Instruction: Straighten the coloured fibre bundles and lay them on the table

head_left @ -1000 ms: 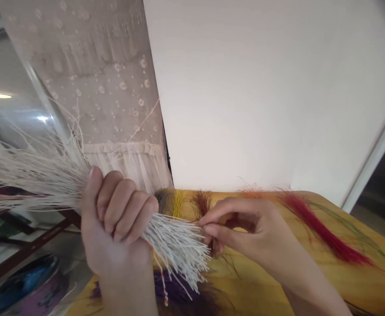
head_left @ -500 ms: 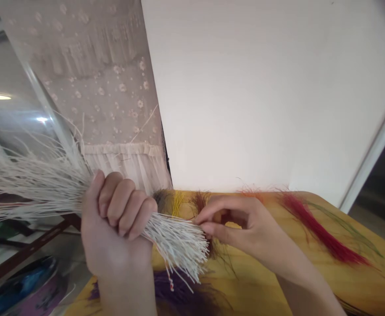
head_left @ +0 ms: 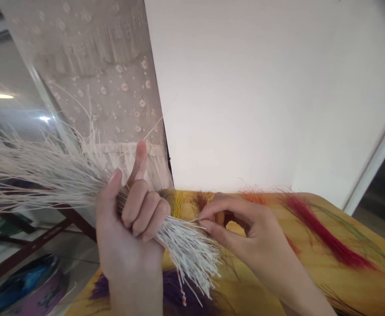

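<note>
My left hand is wrapped round a thick bundle of white straw strands; its index finger sticks up while the other fingers grip. The bundle's cut ends fan out to the right of the fist, and its thin tips spread far to the left. My right hand pinches a single white strand at the cut ends between thumb and forefinger. Both hands hover over a yellow table.
Dyed straw bundles lie on the table: red, green, purple, with yellow and brown tufts at the back edge. A white wall rises behind. A lace curtain hangs at the left, a blue roll below it.
My left index finger has lifted off the bundle and points up. The left hand has shifted a little right. The right hand keeps its pinch at the strand ends.
</note>
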`<state>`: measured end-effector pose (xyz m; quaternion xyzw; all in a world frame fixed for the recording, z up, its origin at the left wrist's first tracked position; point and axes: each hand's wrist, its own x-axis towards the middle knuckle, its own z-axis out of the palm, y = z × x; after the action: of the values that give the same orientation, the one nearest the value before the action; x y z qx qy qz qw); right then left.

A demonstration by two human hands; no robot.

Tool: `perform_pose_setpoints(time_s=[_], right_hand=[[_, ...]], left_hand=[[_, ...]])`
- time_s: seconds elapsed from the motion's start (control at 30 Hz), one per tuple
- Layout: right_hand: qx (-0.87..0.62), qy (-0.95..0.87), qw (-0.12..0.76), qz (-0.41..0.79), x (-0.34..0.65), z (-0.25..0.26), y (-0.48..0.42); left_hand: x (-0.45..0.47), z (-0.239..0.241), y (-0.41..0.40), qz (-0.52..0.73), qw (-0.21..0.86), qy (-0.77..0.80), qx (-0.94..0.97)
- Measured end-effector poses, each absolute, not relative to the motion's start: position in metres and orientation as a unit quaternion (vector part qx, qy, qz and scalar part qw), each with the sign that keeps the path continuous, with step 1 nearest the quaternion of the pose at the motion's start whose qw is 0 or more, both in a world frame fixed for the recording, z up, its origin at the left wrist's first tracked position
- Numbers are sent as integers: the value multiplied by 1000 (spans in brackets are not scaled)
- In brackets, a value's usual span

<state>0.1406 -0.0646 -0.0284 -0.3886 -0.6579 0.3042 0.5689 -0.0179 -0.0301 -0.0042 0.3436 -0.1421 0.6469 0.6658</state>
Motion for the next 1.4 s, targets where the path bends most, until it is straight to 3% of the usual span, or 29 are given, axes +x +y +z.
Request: perform_pose_setpoints(time_s=[0.23,0.77,0.97,1.4], right_hand=[[-388,-651,575,308,140,-33,-62],[-326,-711,494,379,158,-31,-63],[-251,-711,519,402,158,-33,-60],[-197,-707,536,416,157,-36,-52]], left_hand=[[-19,-4,-29,621,647,-143,419],[-40,-7,-25,613,671,-284,307],[-43,-9,-29,577,680,-381,245],[-37,-4,-36,601,680,-373,194]])
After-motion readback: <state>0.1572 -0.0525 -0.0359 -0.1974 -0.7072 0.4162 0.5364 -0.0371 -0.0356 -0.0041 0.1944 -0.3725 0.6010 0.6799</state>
